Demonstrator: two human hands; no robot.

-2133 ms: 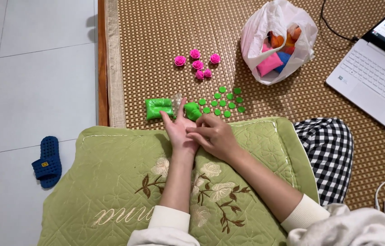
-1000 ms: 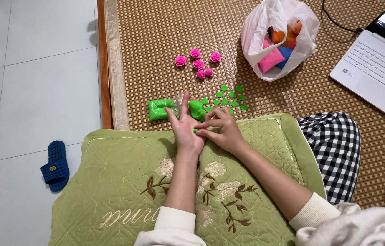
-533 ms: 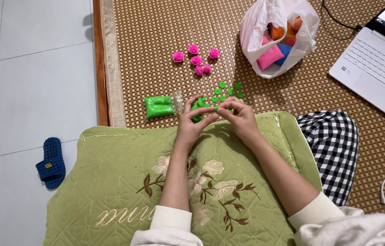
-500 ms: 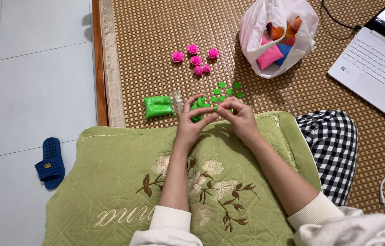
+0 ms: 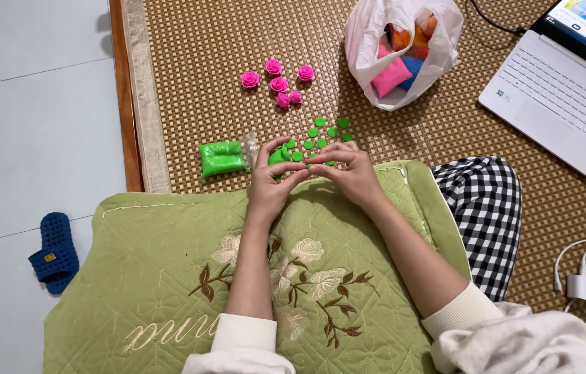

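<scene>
Left hand (image 5: 270,181) grip pinches green clay lump (image 5: 278,155); right hand (image 5: 350,173) grip cannot tell; both at pillow edge (image 5: 404,170).

Green discs (image 5: 321,133) crowd ahead; bare mat (image 5: 189,83) free leftward.

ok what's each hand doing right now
Left hand: fingers curled, pinching a bit of green clay.
Right hand: fingertips closed on the same clay, meeting the left.
</scene>
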